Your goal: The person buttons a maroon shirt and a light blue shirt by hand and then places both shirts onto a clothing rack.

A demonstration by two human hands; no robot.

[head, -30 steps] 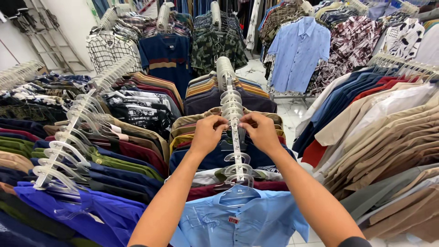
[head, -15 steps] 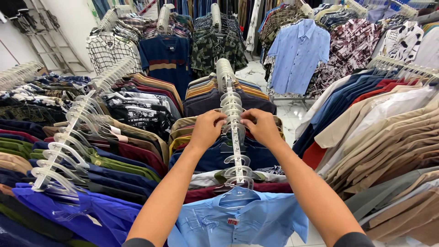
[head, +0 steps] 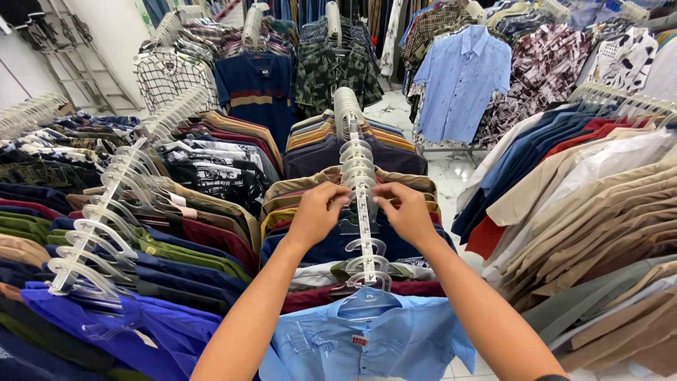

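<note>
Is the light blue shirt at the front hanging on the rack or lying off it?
Hanging: the light blue shirt sits on a clear hanger.

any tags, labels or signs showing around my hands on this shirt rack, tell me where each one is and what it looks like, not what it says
Small red neck label: inside the collar of the light blue shirt at the front of the slanted rack, below both hands; rectangular.
White tag: on a dark red shirt of the left rack, left of the left hand; small, pale, squarish.
No signs, screens or packages show; the right hand is at the clear hangers.
</note>
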